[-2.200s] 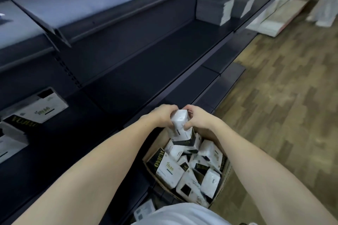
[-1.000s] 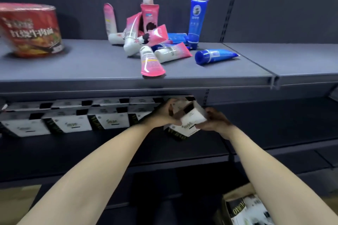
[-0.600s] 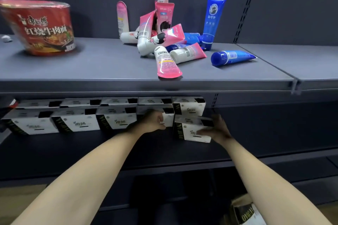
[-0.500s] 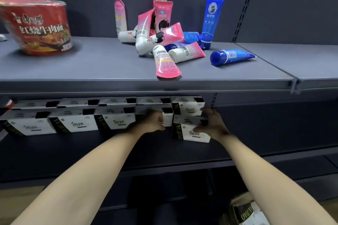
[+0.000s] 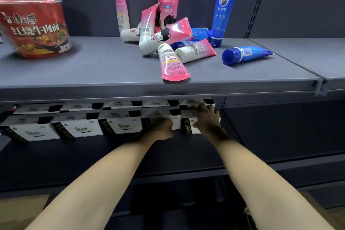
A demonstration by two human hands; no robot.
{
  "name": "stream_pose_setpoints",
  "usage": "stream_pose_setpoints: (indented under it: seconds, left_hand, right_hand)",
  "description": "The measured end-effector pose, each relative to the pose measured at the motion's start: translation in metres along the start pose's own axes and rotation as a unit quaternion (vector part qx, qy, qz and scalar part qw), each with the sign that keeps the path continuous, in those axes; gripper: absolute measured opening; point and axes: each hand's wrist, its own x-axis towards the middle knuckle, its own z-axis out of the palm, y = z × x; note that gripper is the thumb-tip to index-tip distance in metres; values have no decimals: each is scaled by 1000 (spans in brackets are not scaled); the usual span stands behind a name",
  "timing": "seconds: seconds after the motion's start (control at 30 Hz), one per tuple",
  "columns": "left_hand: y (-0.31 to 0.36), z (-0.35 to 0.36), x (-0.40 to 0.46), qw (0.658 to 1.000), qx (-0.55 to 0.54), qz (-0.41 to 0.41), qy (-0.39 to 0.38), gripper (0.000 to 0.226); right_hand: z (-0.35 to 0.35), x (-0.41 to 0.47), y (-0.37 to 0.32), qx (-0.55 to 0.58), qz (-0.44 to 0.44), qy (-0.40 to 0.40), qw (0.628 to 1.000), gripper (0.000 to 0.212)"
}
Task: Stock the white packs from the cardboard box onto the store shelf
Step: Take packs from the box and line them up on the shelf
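Observation:
Several white packs with black corners [image 5: 82, 127] stand in two stacked rows on the dark middle shelf [image 5: 78, 157], under the upper shelf board. The rightmost lower pack [image 5: 187, 127] ends the row, with another pack [image 5: 192, 101] on top of it. My right hand [image 5: 207, 118] presses on the front of these two end packs, fingers reaching up to the top one. My left hand [image 5: 161, 129] is curled into a fist, knuckles against the neighbouring pack [image 5: 158, 115]. Only a sliver of the cardboard box [image 5: 246, 211] shows beside my right forearm.
The upper shelf [image 5: 93, 73] carries a red instant-noodle bowl [image 5: 33, 26] at left, a heap of pink tubes [image 5: 164, 33] and blue tubes [image 5: 244, 55]. A pink tube [image 5: 172, 63] lies at the shelf's front edge above my hands. The middle shelf right of the packs [image 5: 280, 132] is bare.
I carried packs up from the box to the row's right end. Since half a second ago my right hand slid from the pack's side onto its front, and the pack sits deeper in line.

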Motion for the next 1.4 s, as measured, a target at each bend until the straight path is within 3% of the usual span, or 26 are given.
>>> stream_pose_setpoints:
  seconds: [0.4, 0.5, 0.6, 0.67, 0.77, 1.03, 1.3, 1.4]
  left_hand:
    - [10, -5, 5, 999, 33, 29, 24, 8]
    - [22, -2, 5, 999, 25, 34, 21, 8]
    - [37, 5, 7, 999, 27, 42, 7, 13]
    - [54, 11, 9, 998, 25, 51, 7, 22]
    - [88, 22, 16, 998, 14, 66, -11, 13]
    - [225, 84, 31, 978, -51, 198, -41, 5]
    - [345, 166, 18, 948, -16, 290, -130, 13]
    - [367, 203, 11, 937, 32, 304, -170, 17]
  right_hand:
    - [29, 17, -7, 15, -19, 104, 994, 68]
    - [29, 12, -1, 21, -31, 89, 995, 73]
    - [27, 0, 11, 8, -57, 79, 995, 68]
    - [25, -17, 27, 21, -50, 116, 992, 60]
    - [20, -51, 61, 49, -3, 150, 988, 50]
    - [26, -159, 194, 103, 183, 82, 974, 41]
    - [69, -285, 292, 122, 343, 77, 928, 23]
    - [100, -323, 313, 141, 379, 10, 915, 26]
